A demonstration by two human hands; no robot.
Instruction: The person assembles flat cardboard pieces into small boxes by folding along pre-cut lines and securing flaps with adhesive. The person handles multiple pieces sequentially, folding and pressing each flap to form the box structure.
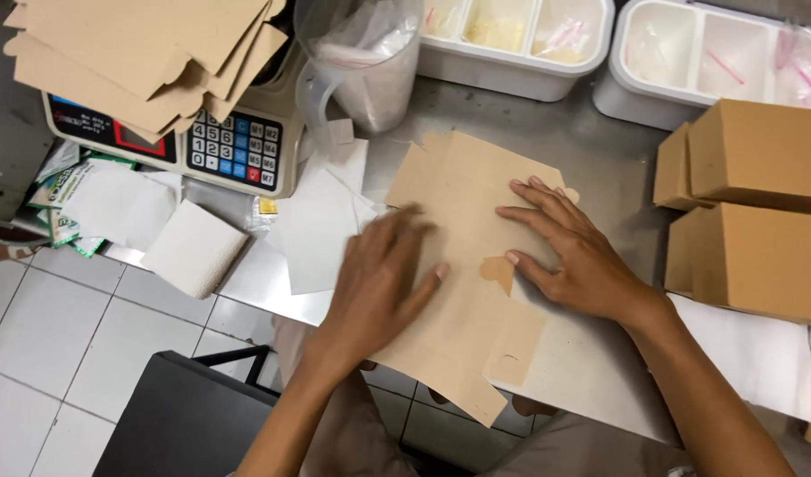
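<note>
Left hand (379,274) flat, fingers spread, pressing flat cardboard box blank (463,265) at table (600,168) centre | right hand (569,252) open, palm down on blank's 3 o'clock edge | 12 o'clock: white divided bins (511,66) hold small plastic bags | 11 o'clock: clear jug (366,62) with bags

Flat box blank (463,265): plain tan-brown card
Folded boxes (750,208): same tan-brown, unpatterned
Stacked blanks (145,53): tan-brown
Counter (511,115): dull grey metal
Scale (233,150): cream body; keypad of white, blue and one red key
Paper sheets (317,221): white
Bins (520,53): white, with clear bags striped red
Floor (52,344): white tiles, grey grout lines
</note>
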